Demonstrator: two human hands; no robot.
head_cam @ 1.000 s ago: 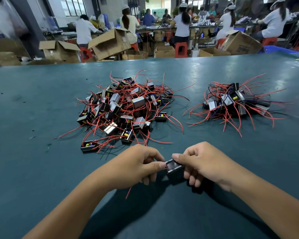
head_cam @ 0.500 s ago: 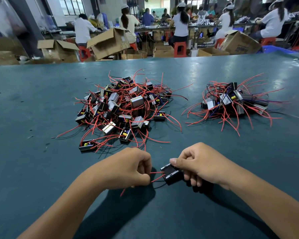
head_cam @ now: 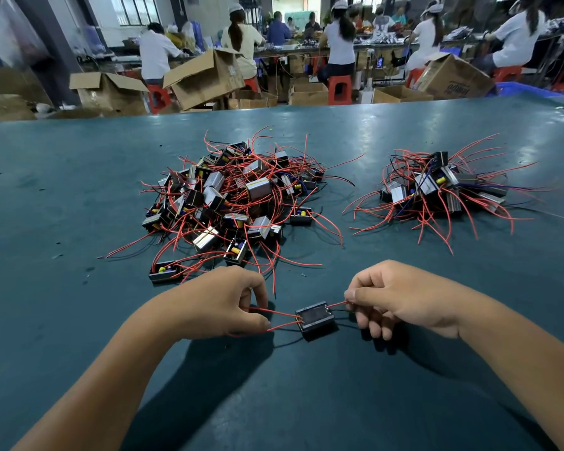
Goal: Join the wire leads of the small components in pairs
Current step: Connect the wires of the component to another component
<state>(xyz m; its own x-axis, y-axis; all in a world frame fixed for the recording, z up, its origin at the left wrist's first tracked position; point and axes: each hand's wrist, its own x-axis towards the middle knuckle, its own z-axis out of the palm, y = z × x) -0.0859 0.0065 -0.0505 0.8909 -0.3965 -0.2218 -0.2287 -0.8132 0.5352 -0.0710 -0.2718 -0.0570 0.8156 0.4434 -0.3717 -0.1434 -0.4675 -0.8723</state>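
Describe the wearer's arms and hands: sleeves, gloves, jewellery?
Both forearms are bare right to the frame edge, with no sleeve in view. The left hand and right hand wear no gloves, and no rings, watch or wristband show. Fingernails are short.

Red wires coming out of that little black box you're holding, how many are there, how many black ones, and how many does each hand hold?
Red wires on the little black box: 3
Black wires that show: 1, though others may be hidden
Red wires pinched by the left hand: 2
Red wires pinched by the right hand: 1
Total wires visible on the box: 4
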